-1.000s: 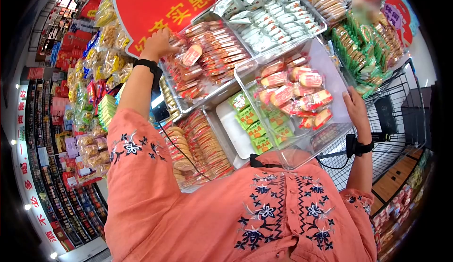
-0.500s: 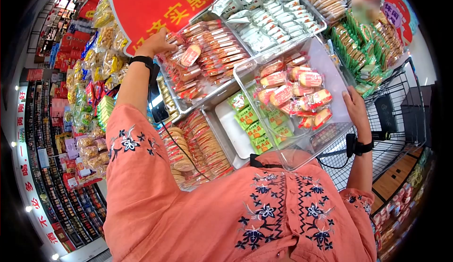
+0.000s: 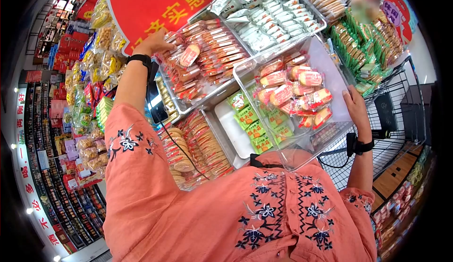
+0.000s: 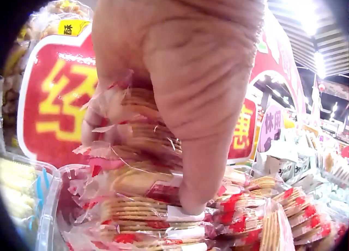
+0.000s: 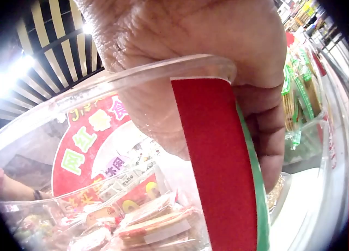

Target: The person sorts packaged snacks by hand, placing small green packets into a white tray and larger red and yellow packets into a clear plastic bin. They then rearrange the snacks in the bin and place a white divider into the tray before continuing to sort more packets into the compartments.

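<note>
At the upper left in the head view, my left hand (image 3: pixel 153 44) reaches into a clear bin (image 3: pixel 188 108) of red-and-clear wrapped cracker packs (image 3: pixel 219 49). The left wrist view shows its thumb in front and fingers behind, gripping cracker packs (image 4: pixel 147 120) between them. My right hand (image 3: pixel 357 108) holds the right rim of a tilted clear plastic bin (image 3: pixel 295 160), which contains red-and-white wrapped snacks (image 3: pixel 309 99). Close up, its thumb and fingers lie on opposite sides of the bin wall (image 5: pixel 155 71), beside a red strip (image 5: pixel 215 153) with a green edge.
Green packets (image 3: pixel 250 118) lie in a bin partly under the tilted one. Round wrapped biscuits (image 3: pixel 179 151) fill the bin at lower left. White packets (image 3: pixel 278 19) stand behind. A big red sign (image 3: pixel 155 7) rises beyond the left hand; a wire cart (image 3: pixel 401 106) is at right.
My left hand has shifted slightly left at the back of the cracker bin, and the red sign appears slightly further left. My right hand and the tilted bin have stayed put.
</note>
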